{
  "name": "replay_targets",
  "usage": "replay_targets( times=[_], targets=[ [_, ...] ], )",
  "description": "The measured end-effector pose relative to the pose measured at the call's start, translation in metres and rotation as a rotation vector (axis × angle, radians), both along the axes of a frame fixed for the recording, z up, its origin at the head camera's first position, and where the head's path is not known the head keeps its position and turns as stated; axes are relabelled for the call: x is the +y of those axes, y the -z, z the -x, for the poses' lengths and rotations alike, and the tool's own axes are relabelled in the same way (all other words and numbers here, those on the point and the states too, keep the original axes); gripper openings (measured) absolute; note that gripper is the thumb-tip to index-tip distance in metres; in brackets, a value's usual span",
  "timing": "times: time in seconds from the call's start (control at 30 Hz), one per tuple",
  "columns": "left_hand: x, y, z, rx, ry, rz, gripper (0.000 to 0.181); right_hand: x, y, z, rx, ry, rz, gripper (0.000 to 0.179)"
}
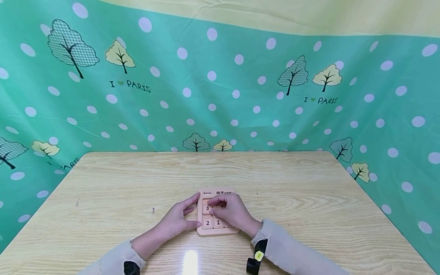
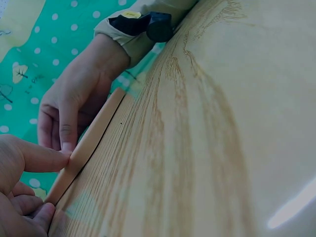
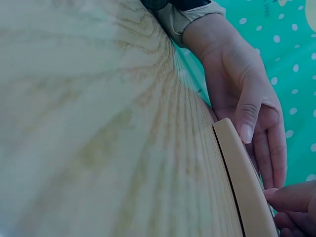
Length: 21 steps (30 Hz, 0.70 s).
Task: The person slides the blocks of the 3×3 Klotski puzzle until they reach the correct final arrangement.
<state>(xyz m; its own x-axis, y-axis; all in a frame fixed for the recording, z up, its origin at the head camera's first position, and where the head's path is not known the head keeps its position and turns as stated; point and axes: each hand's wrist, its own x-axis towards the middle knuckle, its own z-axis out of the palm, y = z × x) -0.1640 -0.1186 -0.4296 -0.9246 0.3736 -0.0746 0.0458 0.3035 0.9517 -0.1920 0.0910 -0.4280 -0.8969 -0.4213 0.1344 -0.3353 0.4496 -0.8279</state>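
A pale pink number slide puzzle (image 1: 220, 232) lies flat on the table, with square tiles marked in dark digits. My left hand (image 1: 177, 218) grips its left side, the thumb near the lower corner and the fingers near the upper one. Over the puzzle, my right hand (image 1: 232, 210) has its thumb and index finger at the tile marked 3 (image 1: 207, 209). Below that sit tile 2 (image 1: 207, 223) and tile 1 (image 1: 218, 222). The right hand hides the tiles on the right. Both wrist views show the puzzle's edge (image 2: 96, 126) low between the hands (image 3: 247, 98).
The wood-grain table (image 1: 120, 191) stretches out around the puzzle. A green dotted curtain (image 1: 213, 95) with printed trees hangs behind and beside it. A dark strap (image 1: 260, 248) circles the right wrist. Bright light reflects off the table's front.
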Motion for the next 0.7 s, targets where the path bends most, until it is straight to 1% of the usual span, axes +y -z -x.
replay_targets(
  times=[0.13, 0.33, 0.7],
  targets=[
    [-0.001, 0.001, 0.000, -0.007, -0.007, -0.001, 0.086, -0.002, 0.000, 0.001, -0.004, 0.003, 0.014, 0.021],
    [-0.001, 0.001, 0.000, -0.016, -0.012, -0.008, 0.087, -0.005, -0.002, 0.004, 0.014, 0.020, -0.001, 0.019],
    [0.001, -0.001, -0.001, 0.010, -0.009, -0.030, 0.087, -0.008, -0.004, 0.011, 0.060, 0.036, -0.017, 0.019]
  ],
)
